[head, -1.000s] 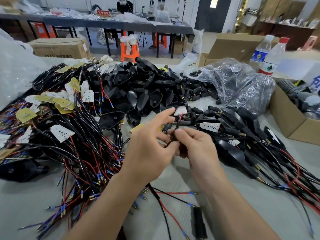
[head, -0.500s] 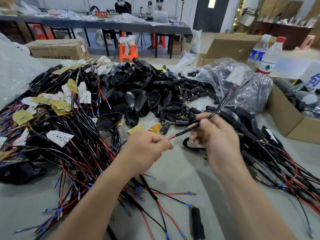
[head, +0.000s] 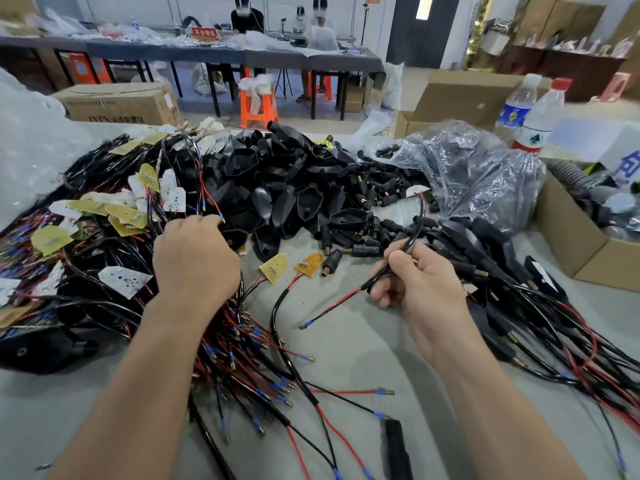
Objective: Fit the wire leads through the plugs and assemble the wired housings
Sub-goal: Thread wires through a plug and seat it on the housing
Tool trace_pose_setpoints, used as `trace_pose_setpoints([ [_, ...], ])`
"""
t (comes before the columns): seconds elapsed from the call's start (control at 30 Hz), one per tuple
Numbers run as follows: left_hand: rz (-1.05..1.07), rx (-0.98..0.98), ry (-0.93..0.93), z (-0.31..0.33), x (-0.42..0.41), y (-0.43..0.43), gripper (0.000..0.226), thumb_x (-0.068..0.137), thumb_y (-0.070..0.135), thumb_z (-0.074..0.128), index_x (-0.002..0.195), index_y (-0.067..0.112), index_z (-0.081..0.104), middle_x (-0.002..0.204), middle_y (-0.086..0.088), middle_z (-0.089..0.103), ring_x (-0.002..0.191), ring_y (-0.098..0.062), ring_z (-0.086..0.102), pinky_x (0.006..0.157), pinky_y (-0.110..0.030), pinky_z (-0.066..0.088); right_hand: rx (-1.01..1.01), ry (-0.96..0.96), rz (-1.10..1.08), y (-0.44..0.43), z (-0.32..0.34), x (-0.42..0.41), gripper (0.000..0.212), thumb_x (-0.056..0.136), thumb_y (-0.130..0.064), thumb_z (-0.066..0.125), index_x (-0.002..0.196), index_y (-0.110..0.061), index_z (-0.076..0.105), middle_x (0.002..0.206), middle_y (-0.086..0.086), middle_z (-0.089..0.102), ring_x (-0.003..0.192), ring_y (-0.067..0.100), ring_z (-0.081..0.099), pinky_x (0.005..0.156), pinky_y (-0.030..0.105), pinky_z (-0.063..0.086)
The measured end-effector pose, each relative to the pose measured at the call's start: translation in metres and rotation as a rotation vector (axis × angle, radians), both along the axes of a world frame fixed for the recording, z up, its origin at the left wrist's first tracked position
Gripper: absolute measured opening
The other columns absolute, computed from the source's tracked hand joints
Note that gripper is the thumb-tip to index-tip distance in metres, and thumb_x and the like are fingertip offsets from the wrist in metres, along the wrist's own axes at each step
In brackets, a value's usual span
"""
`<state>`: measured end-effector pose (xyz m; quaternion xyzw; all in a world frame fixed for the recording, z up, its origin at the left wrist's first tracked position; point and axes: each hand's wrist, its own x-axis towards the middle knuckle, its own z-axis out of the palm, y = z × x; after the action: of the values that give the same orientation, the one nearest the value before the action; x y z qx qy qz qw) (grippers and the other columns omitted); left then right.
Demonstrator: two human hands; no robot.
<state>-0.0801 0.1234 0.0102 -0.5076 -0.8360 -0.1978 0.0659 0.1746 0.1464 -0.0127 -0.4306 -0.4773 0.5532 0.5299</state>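
The right hand [head: 419, 282] pinched a black sheathed wire lead [head: 377, 277] between thumb and fingers, while the left hand [head: 195, 258] curled into the wire pile [head: 242, 341], grip hidden.

Housings [head: 277, 188], far centre heap: plain glossy black.
Plugs [head: 367, 251], just right of them: black, brass-coloured tips.
Wire lead [head: 420, 220], right of centre: black sheath, red core, blue sleeve at the near end.
Tangle of leads [head: 242, 348], near left: black and red, blue sleeves, brass terminals.
Yellow boards [head: 275, 268], centre: mustard.
White boards [head: 121, 277], left: white, speckled with dark dots.
Table [head: 346, 358]: pale grey.
Plastic bag [head: 467, 174], far right: clear, grey sheen.
Stool [head: 258, 105], far: orange.
Carton [head: 121, 102], far left: brown.
Left bottle [head: 514, 112]: white cap, blue label.
Right bottle [head: 542, 116]: red cap, white label, green mark.
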Motion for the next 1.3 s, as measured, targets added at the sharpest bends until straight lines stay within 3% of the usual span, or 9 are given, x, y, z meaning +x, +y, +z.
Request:
trace_pose_setpoints([
  [0.13,0.035,-0.266,0.159,0.006,-0.017,0.018,0.041,0.084,0.017,0.065,0.124,0.023,0.059,0.100,-0.004,0.070,0.106,-0.030,0.064,0.095,-0.040,0.038,-0.006,0.051,0.011,0.000,0.002,0.001,0.029,0.107,-0.005,0.043,0.085,-0.016,0.059,0.073,0.007,0.067,0.049,0.016,0.059,0.046,0.028,0.046],
  [0.33,0.012,-0.095,0.139,0.004,-0.022,0.022,0.019,0.084,0.013,0.068,0.095,0.024,0.079,0.082,0.001,0.072,0.086,-0.028,0.068,0.077,-0.032,0.031,-0.008,0.106,0.002,0.002,0.003,0.004,0.026,0.107,-0.007,0.043,0.088,-0.014,0.058,0.074,0.010,0.066,0.049,0.018,0.059,0.045,0.024,0.045],
  [0.43,-0.119,0.150,-0.199,0.010,-0.005,0.007,0.015,0.092,0.023,0.064,0.082,0.023,0.076,0.067,0.002,0.071,0.062,-0.021,0.067,0.055,-0.028,0.047,0.021,0.104,0.018,0.000,0.005,0.004,0.026,0.107,-0.006,0.042,0.089,-0.013,0.058,0.076,0.011,0.066,0.050,0.018,0.059,0.046,0.025,0.045],
  [0.5,-0.278,0.169,-0.772,0.011,0.025,-0.003,0.024,0.100,0.016,0.061,0.079,0.015,0.072,0.065,-0.008,0.072,0.055,-0.019,0.071,0.045,-0.033,0.057,0.043,0.113,0.039,-0.002,0.007,0.003,0.027,0.107,-0.006,0.041,0.088,-0.014,0.058,0.076,0.011,0.066,0.049,0.017,0.058,0.045,0.024,0.044],
  [0.6,-0.388,0.117,-1.214,-0.007,0.065,-0.018,0.019,0.107,0.008,0.048,0.095,0.003,0.062,0.070,-0.009,0.073,0.063,-0.026,0.076,0.043,-0.035,0.058,0.081,0.137,0.070,-0.004,0.009,0.000,0.028,0.108,-0.005,0.041,0.088,-0.014,0.058,0.074,0.010,0.065,0.047,0.017,0.056,0.044,0.025,0.044],
  [0.8,-0.468,0.016,-1.259,-0.032,0.080,-0.025,0.022,0.101,-0.002,0.048,0.102,0.016,0.060,0.078,-0.011,0.067,0.058,-0.023,0.068,0.050,-0.037,0.060,0.166,0.079,0.028,-0.003,0.008,0.002,0.036,0.107,-0.007,0.043,0.085,-0.023,0.067,0.072,0.010,0.064,0.046,0.019,0.056,0.043,0.027,0.044],
  [0.9,-0.473,-0.044,-1.286,-0.032,0.079,-0.027,0.023,0.104,0.009,0.048,0.114,0.016,0.067,0.090,-0.013,0.071,0.069,-0.025,0.073,0.060,-0.041,0.064,0.220,0.023,-0.046,-0.002,0.005,0.004,0.029,0.105,-0.008,0.046,0.089,-0.020,0.066,0.070,0.012,0.062,0.048,0.021,0.058,0.045,0.029,0.046],
  [1.03,-0.475,-0.128,-1.361,-0.030,0.075,-0.027,0.031,0.110,0.020,0.044,0.120,0.022,0.073,0.113,-0.014,0.074,0.096,-0.030,0.076,0.061,-0.029,0.061,0.229,-0.026,-0.118,0.002,0.001,0.006,0.023,0.103,-0.006,0.047,0.091,-0.014,0.064,0.067,0.012,0.063,0.048,0.022,0.061,0.045,0.031,0.048],
  [1.3,-0.431,-0.080,-1.452,-0.036,0.072,-0.022,0.028,0.109,0.018,0.047,0.125,0.014,0.071,0.112,-0.015,0.077,0.106,-0.031,0.073,0.067,-0.025,0.059,0.147,0.097,-0.206,0.009,0.000,0.014,0.024,0.105,-0.005,0.045,0.090,-0.012,0.063,0.070,0.002,0.064,0.048,0.018,0.060,0.042,0.025,0.045],
])
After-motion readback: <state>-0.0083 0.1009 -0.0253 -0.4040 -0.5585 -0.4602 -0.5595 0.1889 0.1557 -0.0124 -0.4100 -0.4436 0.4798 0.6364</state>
